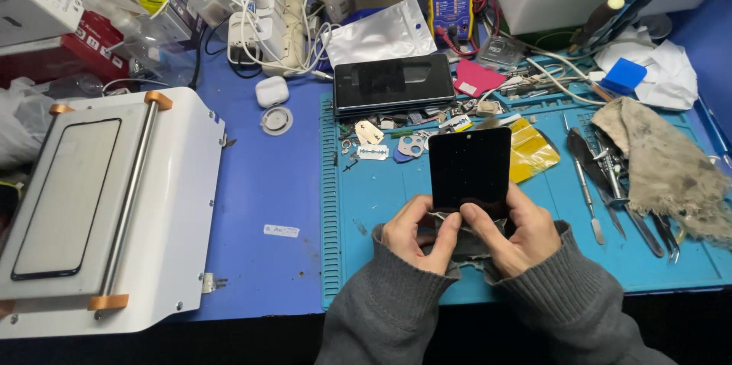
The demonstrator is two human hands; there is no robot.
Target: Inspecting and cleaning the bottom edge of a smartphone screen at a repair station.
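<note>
**Thin black screen panel pinched at its lower edge**

Held upright above the blue ribbed silicone work mat (366,205): a flat, black, glossy rectangular phone display panel (470,167), with a tiny punch-hole near its top edge. Pinched at the bottom edge between the left hand (415,235) and the right hand (511,239), thumbs pressed on the front face, fingers curled behind. Both hands closed on the panel, close together, nearly touching. Tucked under the panel's lower edge: a scrap of crumpled grey material (465,247), whether film or cloth not clear.

Probably light, stiff and brittle: thin glass, likely to crack under bending or a knock on a corner. Smooth face, probably slippery and quick to take fingerprints. Safest hold judged to be along the edges and at opposite sides, not by one end alone, and never with pressure in the middle. Any thin flex tail at the bottom, hidden here by the thumbs, best left unpulled.

Just behind the panel: a yellow plastic film sheet (530,151), a razor blade (372,153) and small loose phone parts. Further back, a dark phone lying flat (393,84). To the right on the mat, metal tweezers and pry tools (602,174) and a dirty beige rag (663,167). Well apart to the left, a white laminating machine with a glass sheet on its bed (114,205).
</note>
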